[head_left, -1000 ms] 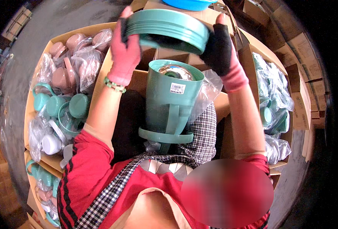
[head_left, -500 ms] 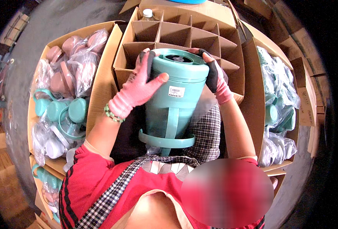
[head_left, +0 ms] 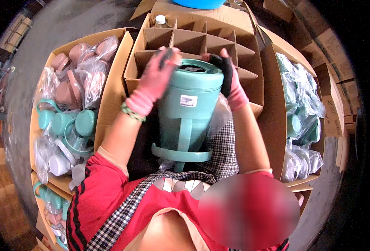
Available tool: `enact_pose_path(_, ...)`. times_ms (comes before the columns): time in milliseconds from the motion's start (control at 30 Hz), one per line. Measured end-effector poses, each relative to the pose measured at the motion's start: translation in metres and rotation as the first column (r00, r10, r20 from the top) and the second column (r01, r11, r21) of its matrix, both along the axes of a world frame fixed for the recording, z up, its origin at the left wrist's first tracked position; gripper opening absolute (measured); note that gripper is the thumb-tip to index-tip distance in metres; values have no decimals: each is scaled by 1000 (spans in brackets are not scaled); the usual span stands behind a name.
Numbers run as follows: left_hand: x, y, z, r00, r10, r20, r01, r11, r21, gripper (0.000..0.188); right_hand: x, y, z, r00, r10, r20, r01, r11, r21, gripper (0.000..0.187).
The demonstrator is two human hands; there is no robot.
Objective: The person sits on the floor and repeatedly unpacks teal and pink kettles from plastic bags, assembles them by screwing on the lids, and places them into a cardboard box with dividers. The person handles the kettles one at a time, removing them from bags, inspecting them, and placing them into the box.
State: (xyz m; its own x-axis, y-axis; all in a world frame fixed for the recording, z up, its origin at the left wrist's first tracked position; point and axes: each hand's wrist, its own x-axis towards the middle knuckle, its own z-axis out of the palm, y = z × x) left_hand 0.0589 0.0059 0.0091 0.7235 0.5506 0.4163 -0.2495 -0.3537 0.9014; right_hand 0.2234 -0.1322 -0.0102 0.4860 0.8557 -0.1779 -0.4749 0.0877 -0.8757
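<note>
A large teal plastic jug stands upright between my legs, tilted slightly. It has a round rim with a dark opening on top, a white barcode label on its side and a teal handle that joins a ring near the bottom. My left hand, in a pink and black glove, is just off the rim's left side, its fingers smeared by motion. On the other side, my right hand in a similar glove curls against the rim, thumb raised, with some fingers behind the jug.
Ahead is a cardboard box with dividers, a white-capped bottle in its far left cell. At left, an open carton holds pink, teal and white bagged parts; another carton at right holds teal ones. A blue basin sits beyond.
My left hand has come off the jug's side and risen to rim height. The right thumb has lifted, while that hand stays by the rim. The jug has shifted slightly left and down.
</note>
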Motion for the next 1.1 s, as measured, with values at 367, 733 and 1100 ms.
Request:
enact_pose_path(367,-20,-28,12,979,145,-143,-94,945,312,33,-6,-14,9,994,105,21,-105,994,20,38)
enact_pose_path(733,1,31,-18,950,-287,-123,237,920,-312,37,-12,-34,30,904,-232,360,270,961,-56,60)
enact_pose_path(1100,1,-9,10,973,-143,-182,90,958,-272,42,4,-20,15,900,-345,266,375,925,-69,55)
